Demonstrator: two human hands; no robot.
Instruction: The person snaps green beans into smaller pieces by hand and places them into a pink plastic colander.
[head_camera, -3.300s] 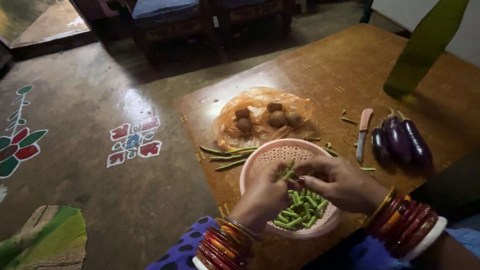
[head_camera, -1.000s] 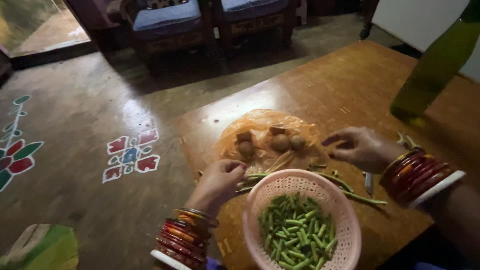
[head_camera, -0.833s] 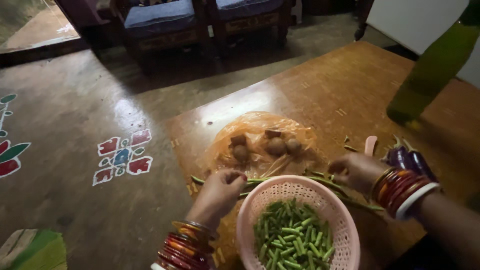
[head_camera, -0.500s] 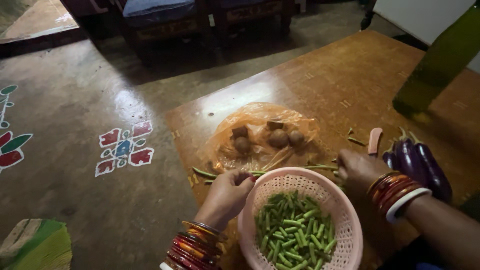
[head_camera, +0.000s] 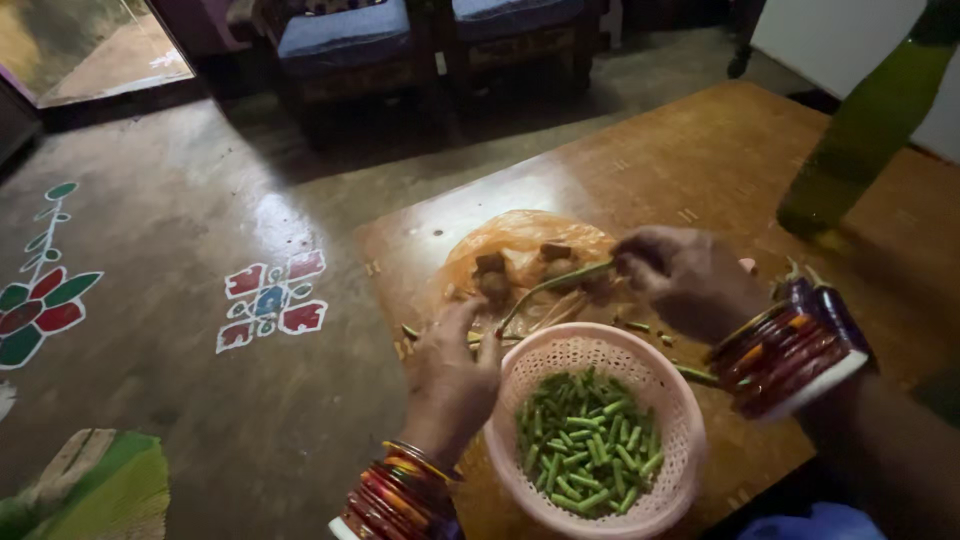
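My right hand (head_camera: 680, 275) holds one end of a long green bean (head_camera: 548, 286), lifted above the table. My left hand (head_camera: 455, 365) grips its other end, just left of a pink plastic basket (head_camera: 672, 470). The basket holds several short cut pieces of green bean (head_camera: 585, 445). Behind the hands lies an orange plastic bag (head_camera: 520, 237) with small brown round vegetables (head_camera: 490, 272) on it. More long beans (head_camera: 412, 331) lie on the table by my left hand. Both wrists wear stacked red and gold bangles.
The low wooden table (head_camera: 690, 160) carries a green bottle (head_camera: 860, 125) at the back right and bean scraps (head_camera: 640, 326). Dark eggplants (head_camera: 800, 292) peek out behind my right wrist. Painted floor patterns (head_camera: 272, 297) lie left; cushioned chairs (head_camera: 345, 35) stand at the back.
Both hands left the basket, reached to the beans on the table and picked up one long bean. It is now lifted, stretched between the two hands.
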